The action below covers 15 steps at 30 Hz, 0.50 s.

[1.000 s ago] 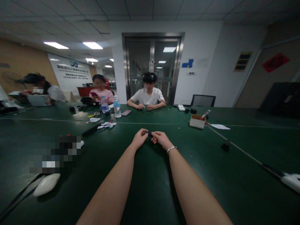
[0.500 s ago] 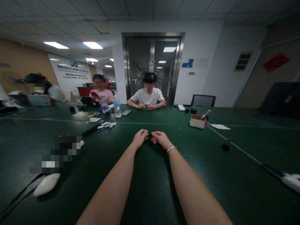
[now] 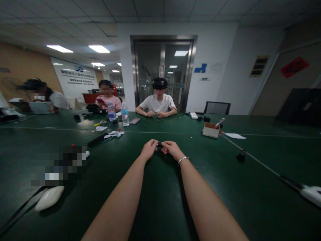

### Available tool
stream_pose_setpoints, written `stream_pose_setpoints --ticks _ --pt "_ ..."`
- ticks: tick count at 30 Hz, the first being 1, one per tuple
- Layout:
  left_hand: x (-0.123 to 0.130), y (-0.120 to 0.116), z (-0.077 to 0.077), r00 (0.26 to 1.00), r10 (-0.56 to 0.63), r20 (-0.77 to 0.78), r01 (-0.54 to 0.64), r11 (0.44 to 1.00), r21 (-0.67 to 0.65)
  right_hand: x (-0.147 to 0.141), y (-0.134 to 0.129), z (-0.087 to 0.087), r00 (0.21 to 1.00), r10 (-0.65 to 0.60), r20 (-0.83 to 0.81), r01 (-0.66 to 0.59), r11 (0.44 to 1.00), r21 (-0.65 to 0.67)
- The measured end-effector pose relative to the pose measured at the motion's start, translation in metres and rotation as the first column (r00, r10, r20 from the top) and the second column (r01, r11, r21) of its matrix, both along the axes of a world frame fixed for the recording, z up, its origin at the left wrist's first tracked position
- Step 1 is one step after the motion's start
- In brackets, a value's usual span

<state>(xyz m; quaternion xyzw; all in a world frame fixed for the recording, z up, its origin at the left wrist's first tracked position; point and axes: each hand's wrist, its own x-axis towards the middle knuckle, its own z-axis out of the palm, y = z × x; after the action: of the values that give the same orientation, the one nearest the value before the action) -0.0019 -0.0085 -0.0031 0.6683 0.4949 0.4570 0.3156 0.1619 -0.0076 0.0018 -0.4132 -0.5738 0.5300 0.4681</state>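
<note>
Both my arms reach forward over the dark green table [image 3: 160,201]. Between my fingertips is a small dark object [image 3: 159,145], too small to identify. My left hand [image 3: 149,149] is closed in a pinch on its left end. From the other side my right hand [image 3: 172,150], with a silver bracelet [image 3: 183,160] at the wrist, pinches its right end. The hands are close together, just above the tabletop, and my fingers partly hide the object.
Across the table sits a person in white [image 3: 160,103]. Two bottles [image 3: 125,114], crumpled paper [image 3: 114,134] and a black item [image 3: 97,139] lie to the left. At the right are a small box [image 3: 211,130] and a cable [image 3: 260,161]; a white object [image 3: 50,198] lies near left.
My hands stay almost in place, still pinching the small dark object. The shiny bit seen at its left end before now shows less.
</note>
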Motion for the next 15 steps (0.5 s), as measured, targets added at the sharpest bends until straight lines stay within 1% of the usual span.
stream_pose_setpoints --ticks 3,5,9,13,15 --pt "-0.0002 -0.0022 0.0013 1.000 0.023 -0.015 -0.023 0.999 0.043 -0.0001 -0.0012 0.0011 1.000 0.000 0.009 0.000 1.000 0.005" --pt "-0.0003 -0.0027 0.0020 0.999 0.031 -0.008 -0.031 0.998 0.047 -0.0001 -0.0016 0.0016 1.000 0.002 0.009 -0.002 1.000 0.008" --pt "-0.0004 -0.0021 0.0027 1.000 0.020 0.000 -0.020 0.998 0.066 0.0000 -0.0021 0.0020 1.000 0.007 -0.002 -0.007 1.000 0.004" --pt "0.0001 -0.0014 0.0024 1.000 -0.002 0.006 0.002 1.000 0.015 -0.0002 -0.0030 0.0025 1.000 0.007 -0.004 -0.007 1.000 0.000" --pt "0.0004 -0.0014 0.0024 1.000 -0.011 -0.003 0.011 0.999 0.032 -0.0003 -0.0031 0.0025 1.000 0.001 -0.001 -0.001 1.000 0.002"
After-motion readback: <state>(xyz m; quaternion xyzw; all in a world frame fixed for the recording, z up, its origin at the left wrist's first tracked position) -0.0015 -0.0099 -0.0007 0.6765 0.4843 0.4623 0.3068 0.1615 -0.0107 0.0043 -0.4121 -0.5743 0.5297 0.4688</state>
